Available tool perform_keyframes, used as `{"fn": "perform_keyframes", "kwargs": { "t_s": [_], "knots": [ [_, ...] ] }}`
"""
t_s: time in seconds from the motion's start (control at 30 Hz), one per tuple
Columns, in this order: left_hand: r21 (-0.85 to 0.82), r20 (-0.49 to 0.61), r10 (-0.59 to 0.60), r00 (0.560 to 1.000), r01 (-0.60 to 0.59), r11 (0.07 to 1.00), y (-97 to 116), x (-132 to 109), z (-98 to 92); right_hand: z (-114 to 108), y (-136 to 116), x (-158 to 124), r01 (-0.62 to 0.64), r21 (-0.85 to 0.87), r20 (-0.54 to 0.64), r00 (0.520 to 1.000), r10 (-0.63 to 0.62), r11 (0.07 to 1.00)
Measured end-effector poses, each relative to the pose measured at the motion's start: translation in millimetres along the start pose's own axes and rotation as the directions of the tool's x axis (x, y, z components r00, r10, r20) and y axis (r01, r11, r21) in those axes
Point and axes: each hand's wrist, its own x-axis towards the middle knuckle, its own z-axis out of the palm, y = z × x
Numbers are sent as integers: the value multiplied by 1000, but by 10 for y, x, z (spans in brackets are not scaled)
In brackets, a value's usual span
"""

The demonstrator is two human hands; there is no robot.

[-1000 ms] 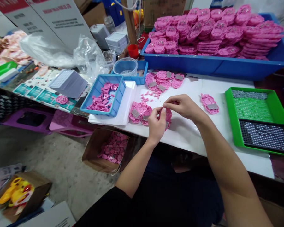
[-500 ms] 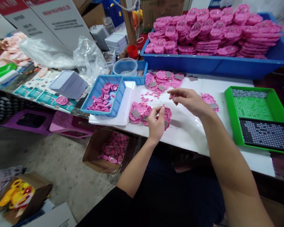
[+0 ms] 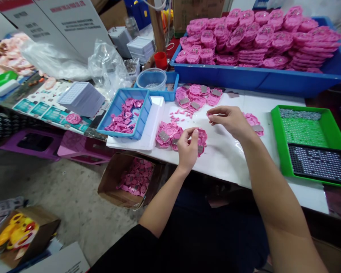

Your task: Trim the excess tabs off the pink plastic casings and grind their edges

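Tabletop point(image 3: 227, 161): right hand point(image 3: 230, 121) now off shell point(image 3: 202, 136)

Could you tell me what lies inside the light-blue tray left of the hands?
The light-blue tray holds loose small pink plastic pieces; anything beneath that heap is covered.

The left hand point(image 3: 187, 148) pinches the rim of a round pink part point(image 3: 202, 137) over the near side of the white table point(image 3: 227, 163), just beside a heap of pink parts point(image 3: 166, 134). The right hand point(image 3: 231, 120) hovers a little farther back with thumb and forefinger drawn together (whether anything sits between them is too small to tell). A small blue tray point(image 3: 144, 113) of pink bits stands to the left, a green tray point(image 3: 276, 140) to the right, and a large blue bin point(image 3: 258, 80) stacked with pink pieces along the back.
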Motion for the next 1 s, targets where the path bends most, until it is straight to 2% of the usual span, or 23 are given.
{"fn": "perform_keyframes", "kwargs": {
  "t_s": [0.2, 0.37, 0.5, 0.63, 0.87, 1.0],
  "knots": [
    [-231, -51, -12, 999, 0, 973, 41, -35, -18, -5, -14, -20, -72, -88, 86, 993, 80, 994],
    [-254, -143, -6, 990, -31, 967, 69, -49, -25, -12, -38, -42, -46, -125, 146, 987, 64, 991],
    [-280, -90, -20, 996, -6, 960, 95, -60, -25, -14, -15, -34, -21, -152, 182, 982, 49, 988],
    [-300, -88, -22, 996, -5, 954, 125, -72, -22, -23, 29, -5, -41, -166, 201, 977, 74, 985],
    [-304, -79, -22, 997, -3, 953, 147, -74, -24, -101, -2, 5, 81, -409, 189, 982, -3, 909],
    [-314, -63, -31, 998, 10, 949, 141, -73, -27, -120, -6, 7, 92, -439, 215, 977, 5, 894]
  ]
}}
